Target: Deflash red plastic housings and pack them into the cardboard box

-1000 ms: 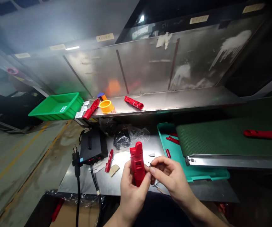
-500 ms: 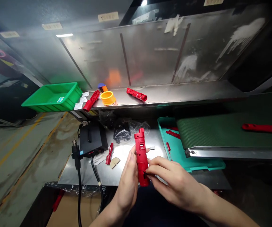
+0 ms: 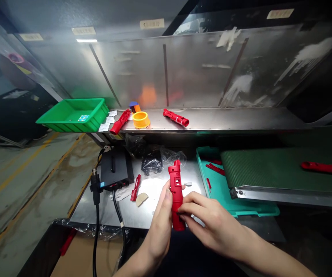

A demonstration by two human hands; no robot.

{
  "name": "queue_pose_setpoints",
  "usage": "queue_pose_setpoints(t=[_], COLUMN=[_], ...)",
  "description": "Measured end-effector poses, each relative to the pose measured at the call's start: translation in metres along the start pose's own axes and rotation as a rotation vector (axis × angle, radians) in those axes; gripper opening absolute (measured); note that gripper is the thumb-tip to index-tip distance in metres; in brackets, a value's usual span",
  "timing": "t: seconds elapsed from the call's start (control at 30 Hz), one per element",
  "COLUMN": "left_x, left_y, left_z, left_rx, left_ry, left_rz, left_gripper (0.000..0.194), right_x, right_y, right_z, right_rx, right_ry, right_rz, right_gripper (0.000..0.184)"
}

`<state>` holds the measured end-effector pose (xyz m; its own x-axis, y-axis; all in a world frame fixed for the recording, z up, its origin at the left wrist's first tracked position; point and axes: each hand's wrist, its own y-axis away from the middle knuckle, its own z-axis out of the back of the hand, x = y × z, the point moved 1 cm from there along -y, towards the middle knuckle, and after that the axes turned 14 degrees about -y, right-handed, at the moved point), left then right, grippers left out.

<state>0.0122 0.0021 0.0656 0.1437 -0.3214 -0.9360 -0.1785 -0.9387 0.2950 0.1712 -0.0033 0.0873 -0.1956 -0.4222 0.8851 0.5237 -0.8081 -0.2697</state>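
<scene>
My left hand is wrapped round a red plastic tube-shaped housing, held upright above the front of the bench. Small openings show along its face, and its top end is notched. My right hand has thumb and fingertips pinched together against the lower part of this housing. Whatever lies between those fingertips is too small and covered to make out. Left of my hands, a slim red part and a beige half-round piece lie on the metal bench.
On the shelf are a green bin, a yellow tape ring and red housings. A black box with cables stands left. At right, a teal tray with red parts sits partly under a green conveyor.
The view has shifted, so the surroundings appear further right. Black visible at my right fingertips on the housing's lower part is now mostly out of sight. Both hands keep their hold.
</scene>
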Motion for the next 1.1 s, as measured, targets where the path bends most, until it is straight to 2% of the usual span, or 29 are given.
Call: queue_pose_setpoints(t=[0.37,0.57,0.63,0.73,0.83,0.93,1.1], left_x=[0.000,0.000,0.001,0.004,0.007,0.013,0.026], left_y=[-0.003,-0.007,-0.009,-0.014,-0.019,-0.020,-0.017], left_z=[0.008,0.010,0.009,0.008,0.007,0.005,0.004], left_rx=[0.034,0.061,0.034,-0.026,-0.092,-0.130,-0.110], left_ry=[0.018,-0.002,0.022,0.114,0.188,0.202,0.187], left_rz=[0.026,-0.010,-0.002,0.015,-0.038,-0.123,-0.206], left_gripper=[0.053,0.052,0.049,0.046,0.045,0.049,0.058], right_x=[-0.002,-0.008,-0.013,-0.020,-0.025,-0.027,-0.024], right_y=[-0.008,-0.012,-0.010,-0.003,0.003,0.000,-0.011], right_z=[-0.006,-0.006,-0.010,-0.020,-0.034,-0.046,-0.050], right_rx=[-0.038,-0.081,-0.142,-0.379,-0.604,-0.635,-0.651], right_ry=[-0.069,-0.109,-0.124,-0.093,-0.049,-0.026,0.083], right_rz=[-0.041,-0.057,-0.059,-0.011,-0.034,-0.075,-0.051], right_gripper=[0.026,0.025,0.028,0.034,0.022,0.021,0.019])
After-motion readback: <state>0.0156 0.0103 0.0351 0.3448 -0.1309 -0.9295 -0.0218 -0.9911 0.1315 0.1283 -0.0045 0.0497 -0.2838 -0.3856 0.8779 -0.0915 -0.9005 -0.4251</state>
